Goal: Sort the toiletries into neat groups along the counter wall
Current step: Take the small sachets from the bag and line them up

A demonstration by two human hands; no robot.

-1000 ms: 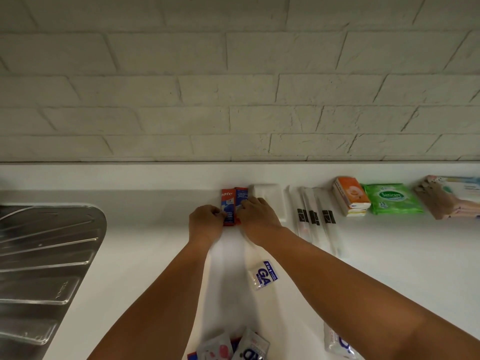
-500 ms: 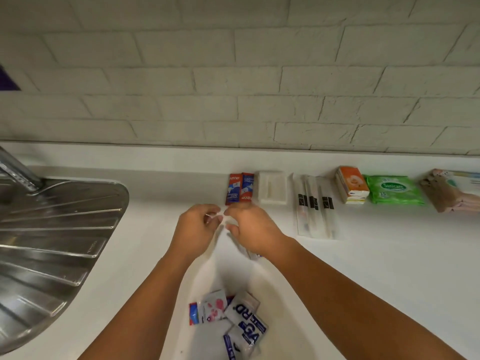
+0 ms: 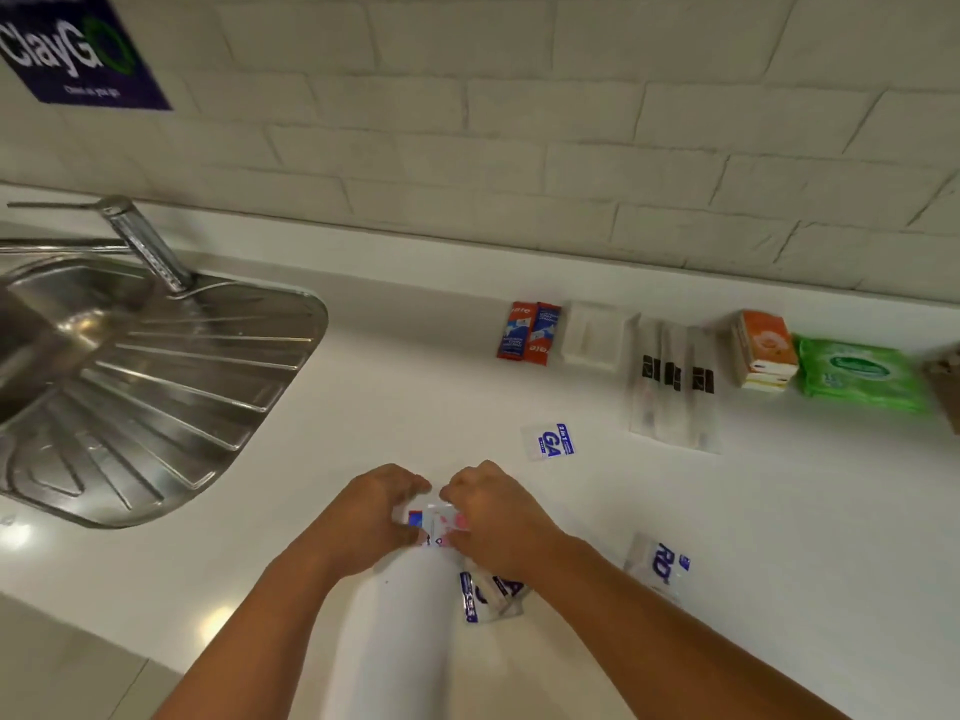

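A: What was nearest the camera?

B: Two bare forearms came up from the bottom edge to the left hand [image 3: 374, 517] and the right hand [image 3: 493, 517], knuckles almost meeting over the white counter [image 3: 363, 407]. The fingers of both were curled and pinched a small clutch of sachets [image 3: 439, 519] between them, with red, blue and pink print showing in the gap.

A: And the other sachets?

B: A loose pile [image 3: 483, 597] of blue-and-white ones lay just under the right wrist. A single sachet [image 3: 660, 563] lay to the right of that forearm, and a lone sachet [image 3: 550, 441] sat farther out, between the hands and the wall row.

A: Any containers?

B: A white box [image 3: 592, 337] stood in the row, but I could not tell what it held. The clear sleeves [image 3: 672, 381] beside it bore dark labels, their contents too blurred to name. The steel sink [image 3: 156, 381] with its tap [image 3: 145, 246] sat far left.

A: What was in the row?

B: From the left there were two toothpaste packs [image 3: 527, 332] touching side by side, the box and the sleeves. After those came stacked orange tissue packs [image 3: 763, 350] and a green wipes pack [image 3: 857, 374], all beneath the brick wall [image 3: 571, 148].

A: What had changed?

B: A second earlier both hands were up at the toothpaste packs, and they had since drawn back to the near pile. The view had swung left, bringing the tap and a dark sign [image 3: 78, 49] into sight, and the row looked unchanged
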